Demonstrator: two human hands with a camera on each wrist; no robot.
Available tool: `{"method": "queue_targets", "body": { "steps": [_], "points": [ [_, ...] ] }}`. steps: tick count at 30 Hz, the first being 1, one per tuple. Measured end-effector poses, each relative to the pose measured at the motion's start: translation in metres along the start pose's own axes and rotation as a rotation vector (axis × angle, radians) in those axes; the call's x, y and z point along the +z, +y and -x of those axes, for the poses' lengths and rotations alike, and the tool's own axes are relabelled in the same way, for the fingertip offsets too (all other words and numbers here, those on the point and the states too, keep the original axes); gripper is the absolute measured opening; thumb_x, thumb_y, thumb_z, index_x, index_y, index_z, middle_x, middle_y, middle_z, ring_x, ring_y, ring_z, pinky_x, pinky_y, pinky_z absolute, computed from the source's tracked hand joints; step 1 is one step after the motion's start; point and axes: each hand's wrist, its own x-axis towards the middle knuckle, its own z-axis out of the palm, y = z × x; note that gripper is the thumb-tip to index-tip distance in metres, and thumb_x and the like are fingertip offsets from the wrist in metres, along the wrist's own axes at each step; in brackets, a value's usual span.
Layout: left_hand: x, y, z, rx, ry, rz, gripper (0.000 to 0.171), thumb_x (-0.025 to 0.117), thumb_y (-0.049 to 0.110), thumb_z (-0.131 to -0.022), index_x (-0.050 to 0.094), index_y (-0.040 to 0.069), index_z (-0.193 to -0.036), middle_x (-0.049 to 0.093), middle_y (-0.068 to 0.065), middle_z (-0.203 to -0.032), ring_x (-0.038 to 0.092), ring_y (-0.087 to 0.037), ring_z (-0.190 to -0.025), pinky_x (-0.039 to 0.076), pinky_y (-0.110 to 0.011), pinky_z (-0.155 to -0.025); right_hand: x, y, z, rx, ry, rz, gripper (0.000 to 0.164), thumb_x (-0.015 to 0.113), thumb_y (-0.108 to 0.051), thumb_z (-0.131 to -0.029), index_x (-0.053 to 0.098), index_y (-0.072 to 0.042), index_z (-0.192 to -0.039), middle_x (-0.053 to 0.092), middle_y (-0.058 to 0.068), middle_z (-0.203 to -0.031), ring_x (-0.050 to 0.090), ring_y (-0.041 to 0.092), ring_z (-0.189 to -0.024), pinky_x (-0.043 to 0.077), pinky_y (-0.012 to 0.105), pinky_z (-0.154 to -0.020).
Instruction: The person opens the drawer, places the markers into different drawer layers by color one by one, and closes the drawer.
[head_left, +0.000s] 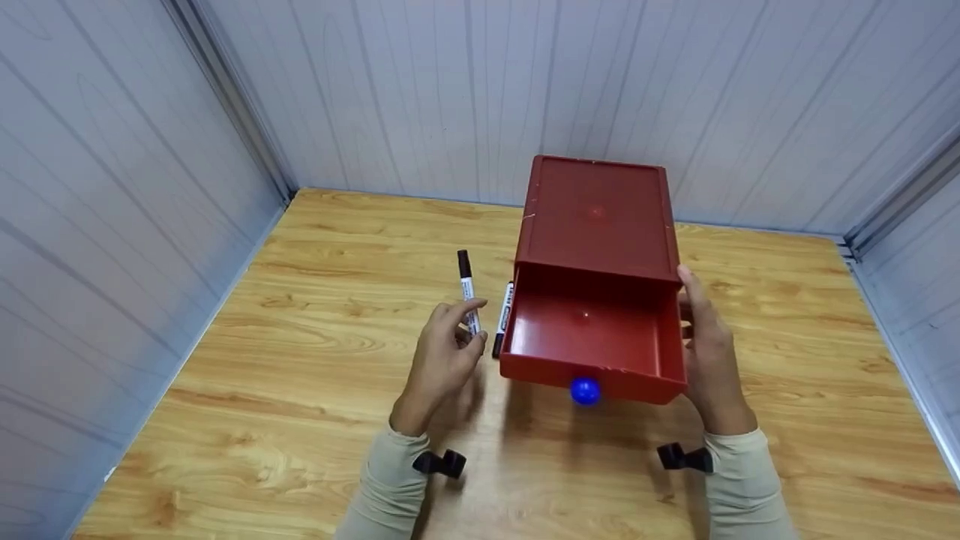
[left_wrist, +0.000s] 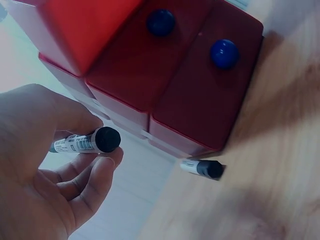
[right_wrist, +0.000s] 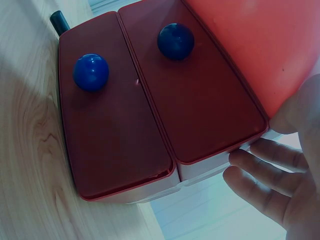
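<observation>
My left hand (head_left: 442,352) pinches a white marker (head_left: 466,287) with black ends between thumb and fingers, left of a red drawer cabinet (head_left: 596,217). In the left wrist view, one black end of this marker (left_wrist: 80,143) points at the camera. A second marker (head_left: 505,315) lies on the table close along the cabinet's left side. The top drawer (head_left: 634,385) is pulled out, its visible inside bare, with a blue knob (head_left: 585,391) on its front. My right hand (head_left: 709,360) rests its extended fingers along the cabinet's right side, below the pulled-out drawer.
Two lower drawers with blue knobs, a middle one (right_wrist: 200,100) and a bottom one (right_wrist: 115,135), are pushed in. The wood-grain table (head_left: 300,330) is bounded by pale panel walls (head_left: 420,97) at the back and sides.
</observation>
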Motion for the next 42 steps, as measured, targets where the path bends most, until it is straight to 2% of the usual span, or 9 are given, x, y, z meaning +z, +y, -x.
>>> {"method": "queue_targets", "body": {
  "steps": [10,18,23,29,35,42],
  "points": [
    [-0.001,0.007,-0.003,0.027,0.001,0.019,0.046,0.068,-0.010,-0.083,0.066,0.005,-0.127,0.054,-0.010,-0.095,0.062,-0.016,-0.075,0.056,-0.026,-0.066,0.000,0.000,-0.001,0.015,0.003,0.006,0.084,0.071,0.010,-0.085,0.030,-0.008,-0.156,0.063,0.016,-0.119,0.061,0.016,-0.100,0.051,0.013,-0.076],
    [-0.010,0.012,-0.005,0.045,0.008,0.057,0.043,0.066,-0.009,-0.086,0.066,0.004,-0.127,0.060,-0.010,-0.101,0.066,-0.019,-0.077,0.057,-0.033,-0.065,0.002,0.002,-0.003,0.013,0.005,-0.007,0.082,0.070,0.010,-0.086,0.031,-0.007,-0.155,0.063,0.017,-0.118,0.063,0.021,-0.099,0.050,0.012,-0.075],
    [-0.013,0.018,-0.009,0.056,0.018,0.064,0.040,0.064,-0.009,-0.088,0.066,0.001,-0.127,0.062,-0.010,-0.102,0.066,-0.017,-0.078,0.058,-0.032,-0.066,-0.001,0.003,-0.002,0.027,0.001,0.007,0.081,0.069,0.010,-0.087,0.030,-0.006,-0.156,0.063,0.019,-0.118,0.063,0.023,-0.098,0.050,0.012,-0.076],
    [-0.014,0.029,-0.012,0.062,-0.013,0.120,0.041,0.061,-0.010,-0.090,0.064,0.002,-0.129,0.062,-0.012,-0.102,0.068,-0.021,-0.079,0.058,-0.032,-0.068,-0.003,0.003,-0.001,0.024,0.009,-0.002,0.084,0.071,0.011,-0.085,0.029,-0.006,-0.156,0.062,0.017,-0.120,0.062,0.021,-0.100,0.051,0.013,-0.076],
    [-0.016,0.040,-0.015,0.109,-0.020,0.157,0.043,0.060,-0.013,-0.090,0.063,0.003,-0.131,0.061,-0.015,-0.101,0.068,-0.024,-0.079,0.058,-0.032,-0.067,-0.002,0.004,-0.002,0.016,0.010,0.006,0.084,0.072,0.010,-0.085,0.031,-0.008,-0.156,0.063,0.017,-0.118,0.063,0.022,-0.096,0.051,0.014,-0.074],
    [-0.024,0.051,-0.018,0.182,0.007,0.164,0.043,0.062,-0.013,-0.090,0.065,0.004,-0.129,0.062,-0.015,-0.100,0.068,-0.018,-0.078,0.058,-0.032,-0.068,0.000,0.003,-0.004,0.014,0.017,0.015,0.082,0.071,0.011,-0.085,0.031,-0.007,-0.155,0.063,0.017,-0.120,0.063,0.019,-0.099,0.050,0.013,-0.075]
  ]
}}
